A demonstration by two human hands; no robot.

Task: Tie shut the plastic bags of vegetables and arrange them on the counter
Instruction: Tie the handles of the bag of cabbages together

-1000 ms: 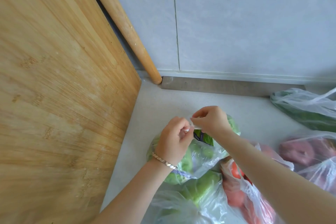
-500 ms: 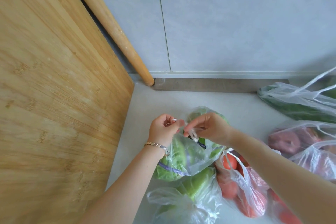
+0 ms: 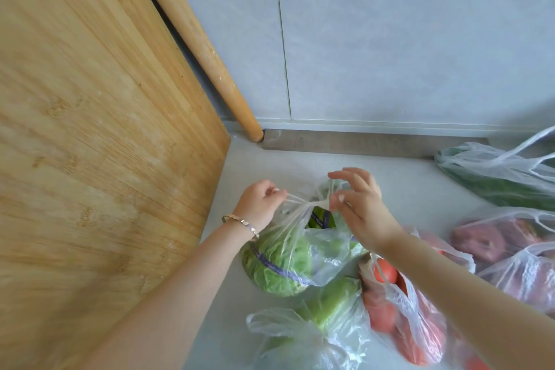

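Fingers of the left hand [image 3: 260,204] pinch 1 handle [image 3: 295,199] of the lettuce bag [image 3: 285,261] on the surface [image 3: 405,183]; the right hand [image 3: 362,213] fingers, partly spread, pinch the other.

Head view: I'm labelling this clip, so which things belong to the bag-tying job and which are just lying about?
Job: left hand and right hand, both holding the handles of the cabbage bag; tomato bag; second green bag; dark-greens bag; reddish bag.
Lying about: cutting board; rolling pin leaning against the wall.
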